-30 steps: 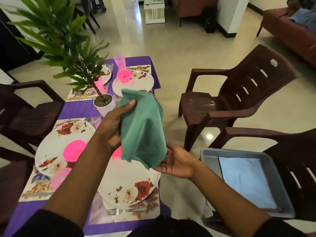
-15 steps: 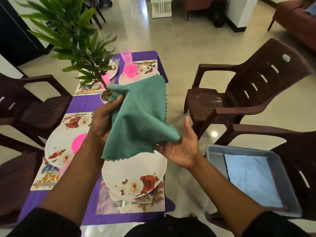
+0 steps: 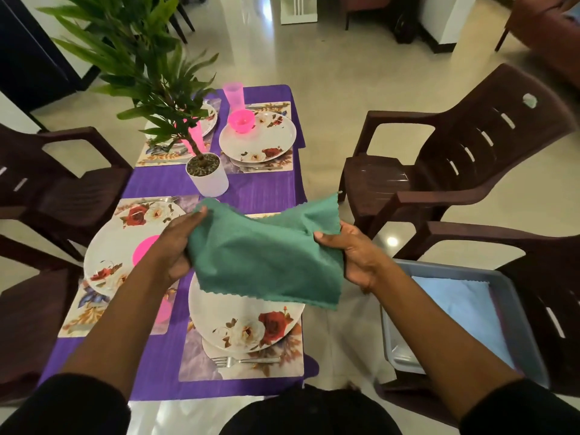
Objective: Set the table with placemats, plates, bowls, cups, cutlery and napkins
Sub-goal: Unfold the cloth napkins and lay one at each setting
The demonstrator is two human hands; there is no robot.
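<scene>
Both hands pinch the green napkin [image 3: 266,259]: our left hand [image 3: 175,246] takes its left edge, our right hand [image 3: 351,255] its right edge, thumbs on top. We hold it stretched at frame centre, above the near plate [image 3: 244,324] and its placemat [image 3: 241,362]. Cloth looks light, limp, sags between grips; no breakage risk. We judge the corners the best hold for folding. Fork [image 3: 244,361] lies below the plate; blue cloth in tray [image 3: 514,324], lower right.
</scene>
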